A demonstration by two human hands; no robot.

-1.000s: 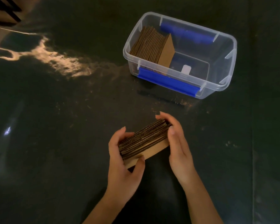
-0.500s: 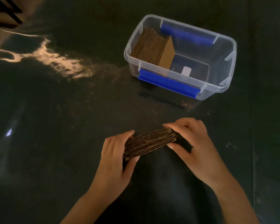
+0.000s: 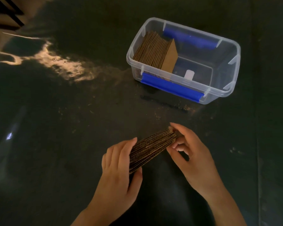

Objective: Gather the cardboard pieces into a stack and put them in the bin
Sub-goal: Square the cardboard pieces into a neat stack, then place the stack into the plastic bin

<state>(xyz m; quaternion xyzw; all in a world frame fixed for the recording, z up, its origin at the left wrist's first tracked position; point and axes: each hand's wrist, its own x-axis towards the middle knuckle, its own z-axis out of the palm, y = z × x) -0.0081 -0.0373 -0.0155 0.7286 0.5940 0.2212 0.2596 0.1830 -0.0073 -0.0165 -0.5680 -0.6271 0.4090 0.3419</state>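
Note:
A stack of brown corrugated cardboard pieces [image 3: 151, 148] stands on edge on the dark surface, its ragged edges facing up. My left hand [image 3: 119, 173] clasps its near left end, thumb in front and fingers behind. My right hand [image 3: 191, 154] pinches its far right end between thumb and fingers. Beyond them sits a clear plastic bin [image 3: 222, 93] with blue latches. Another cardboard stack [image 3: 155, 51] leans on edge against the bin's left wall.
The dark mat [image 3: 72, 160] is scattered with cardboard crumbs between the hands and the bin. A bright glare patch [image 3: 64, 66] lies at left. A dark furniture leg [image 3: 5, 12] shows in the top left corner.
The stack has been turned up from lying flat and now stands on edge. My right hand has shifted from the stack's side to gripping its far end.

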